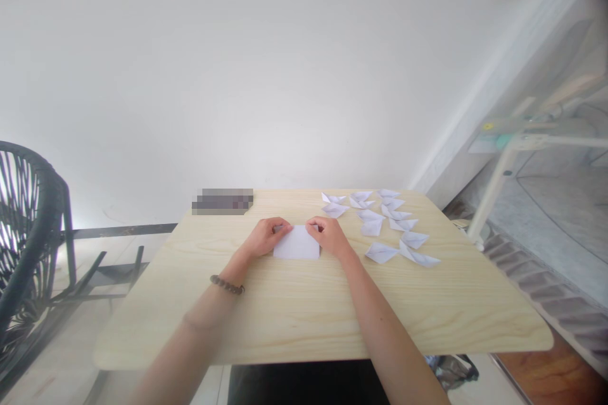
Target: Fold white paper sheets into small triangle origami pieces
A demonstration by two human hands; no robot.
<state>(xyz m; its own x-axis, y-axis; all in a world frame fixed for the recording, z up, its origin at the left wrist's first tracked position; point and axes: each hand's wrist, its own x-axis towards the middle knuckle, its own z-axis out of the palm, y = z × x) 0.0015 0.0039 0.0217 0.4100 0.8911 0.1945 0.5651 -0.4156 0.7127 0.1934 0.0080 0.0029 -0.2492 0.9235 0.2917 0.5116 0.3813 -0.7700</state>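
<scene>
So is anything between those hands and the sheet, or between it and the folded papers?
Nothing visible separates the left hand or right hand from the white sheet; both touch it. Toward the folded papers on the right, the right hand lies between.

The paper (pixel 296 244) is a plain white rectangle, lying roughly flat on the table (pixel 294 316), its near edge running straight across, its far corners hidden.
</scene>
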